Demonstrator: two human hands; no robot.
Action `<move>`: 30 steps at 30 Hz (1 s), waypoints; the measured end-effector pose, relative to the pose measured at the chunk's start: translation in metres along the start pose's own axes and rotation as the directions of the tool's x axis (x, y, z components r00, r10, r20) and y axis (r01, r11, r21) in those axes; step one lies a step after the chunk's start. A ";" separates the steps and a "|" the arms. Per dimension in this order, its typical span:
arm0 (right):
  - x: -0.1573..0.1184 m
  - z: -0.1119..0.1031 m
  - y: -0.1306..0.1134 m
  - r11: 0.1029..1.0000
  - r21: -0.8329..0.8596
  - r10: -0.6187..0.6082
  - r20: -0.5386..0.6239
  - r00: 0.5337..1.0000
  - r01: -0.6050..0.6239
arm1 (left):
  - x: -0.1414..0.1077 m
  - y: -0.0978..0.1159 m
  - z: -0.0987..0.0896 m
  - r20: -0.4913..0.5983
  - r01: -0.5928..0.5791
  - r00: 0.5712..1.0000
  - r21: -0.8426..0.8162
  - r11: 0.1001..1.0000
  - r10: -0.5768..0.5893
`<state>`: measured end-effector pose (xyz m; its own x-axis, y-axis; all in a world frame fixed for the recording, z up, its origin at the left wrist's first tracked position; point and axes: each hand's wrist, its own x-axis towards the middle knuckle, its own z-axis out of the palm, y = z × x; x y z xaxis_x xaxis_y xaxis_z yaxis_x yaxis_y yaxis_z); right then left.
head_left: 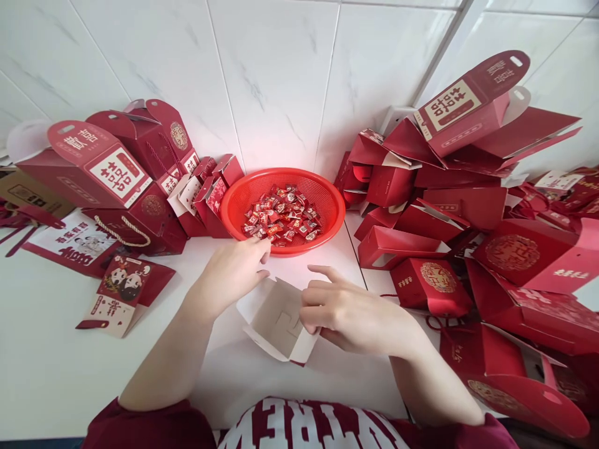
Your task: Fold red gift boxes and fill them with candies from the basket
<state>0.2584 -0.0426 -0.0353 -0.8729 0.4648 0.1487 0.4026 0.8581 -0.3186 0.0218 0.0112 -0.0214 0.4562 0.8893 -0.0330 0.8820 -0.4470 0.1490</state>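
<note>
My right hand (346,312) pinches the right wall of an open paper candy box (279,321), with its index finger stretched out above. The box stands mouth up, its pale inside bare and its interlocking bottom flaps showing. Just behind it, my left hand (236,271) is at the front rim of a red plastic basket (228,209). Its thumb is apart from the bent fingers, whose tips are partly hidden; I see nothing held. Inside the basket lies a pile of small red wrapped candies (287,212).
Red gift boxes (112,174) are stacked at the left, with a flattish printed box (124,290) in front. More red boxes (425,287) crowd the right side in a loose heap. A white tiled wall (276,81) rises behind the white table (42,368).
</note>
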 end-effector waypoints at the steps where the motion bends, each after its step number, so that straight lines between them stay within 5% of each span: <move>1: 0.000 0.000 -0.001 1.000 -0.022 0.007 -0.016 1.000 -0.007 | -0.001 0.003 0.001 -0.011 -0.015 1.000 0.018 1.000 0.015; 7: 0.002 0.003 0.005 0.978 -0.131 0.149 -0.088 0.985 -0.160 | -0.006 0.022 0.008 0.128 0.032 0.990 0.159 0.987 -0.052; 13: -0.001 0.010 0.013 0.914 -0.094 0.404 0.138 0.905 -0.394 | -0.008 0.034 0.007 0.149 0.135 0.971 0.301 0.944 -0.186; 17: -0.011 0.001 0.029 0.837 0.050 0.516 0.255 0.817 -0.545 | -0.004 0.025 0.008 0.211 0.064 0.971 0.220 0.973 -0.111; 19: -0.023 -0.009 0.043 0.741 0.083 0.649 0.165 0.743 -0.666 | -0.003 0.018 0.007 0.222 0.037 0.972 0.177 0.983 -0.077; 21: -0.042 -0.020 0.059 0.617 0.069 0.786 -0.019 0.617 -0.784 | -0.004 0.012 0.004 0.229 0.044 0.971 0.137 0.990 -0.074; 24: -0.081 -0.030 0.088 0.302 -0.029 0.909 -0.292 0.297 -0.953 | -0.007 0.007 -0.001 0.219 0.059 0.973 0.068 0.996 -0.072; 26: -0.106 -0.030 0.108 0.144 -0.064 0.933 -0.325 0.157 -0.988 | -0.008 0.006 -0.003 0.214 0.052 0.975 0.034 0.998 -0.058; 28: -0.124 -0.027 0.125 0.080 -0.027 0.961 -0.265 0.084 -0.996 | -0.009 0.006 -0.002 0.223 0.051 0.973 0.022 0.998 -0.055; 30: -0.131 -0.024 0.137 0.076 0.000 0.974 -0.215 0.074 -0.997 | -0.008 0.007 -0.001 0.238 0.051 0.970 0.006 0.999 -0.051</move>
<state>0.4344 0.0196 -0.0760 0.3864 0.9171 -0.0977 0.9011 -0.3980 -0.1722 0.0240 0.0014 -0.0192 0.4254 0.8624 -0.2746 0.9050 -0.4016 0.1407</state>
